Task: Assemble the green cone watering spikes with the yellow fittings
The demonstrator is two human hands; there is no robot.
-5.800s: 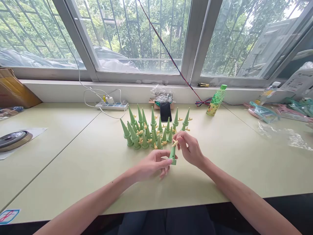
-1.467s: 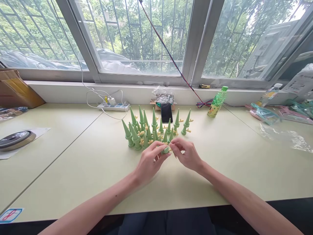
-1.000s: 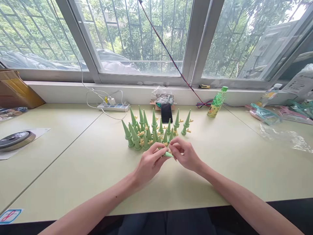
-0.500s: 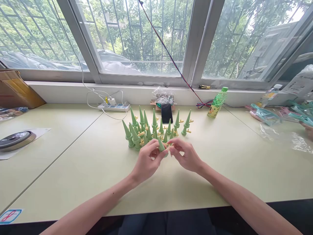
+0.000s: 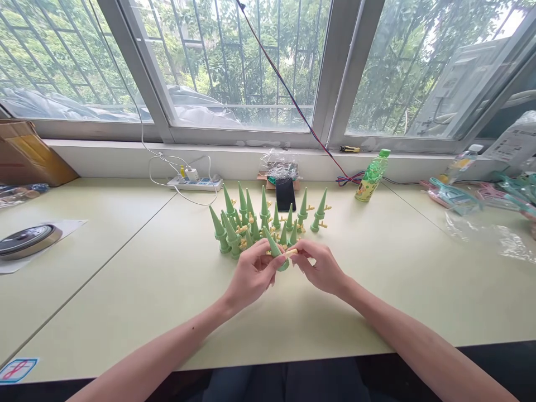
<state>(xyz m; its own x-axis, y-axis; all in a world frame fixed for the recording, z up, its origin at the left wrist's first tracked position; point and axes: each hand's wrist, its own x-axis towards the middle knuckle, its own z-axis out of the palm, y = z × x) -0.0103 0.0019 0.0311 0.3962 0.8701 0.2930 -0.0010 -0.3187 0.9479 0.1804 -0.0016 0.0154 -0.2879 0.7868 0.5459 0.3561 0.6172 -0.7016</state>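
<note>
My left hand [image 5: 256,269] is closed around a green cone-shaped piece [image 5: 273,244], its point tilted up and to the left. Between the fingertips of my right hand [image 5: 315,263] is a small pale yellow peg [image 5: 292,253]. The peg's inner end meets the side of the green piece, though I cannot tell whether it sits inside it. Just beyond my hands stand several more green cone-shaped pieces [image 5: 233,237], many with yellow pegs sticking out sideways.
Behind the green pieces lies a black phone [image 5: 286,195]. A green-capped bottle [image 5: 372,176] stands to the right, near the sill. At back left is a power strip [image 5: 203,183] with white cables; a roll of tape [image 5: 31,241] lies at far left.
The green piece in my left hand has tipped further left. The yellow peg at my right fingertips now shows more clearly against it.
</note>
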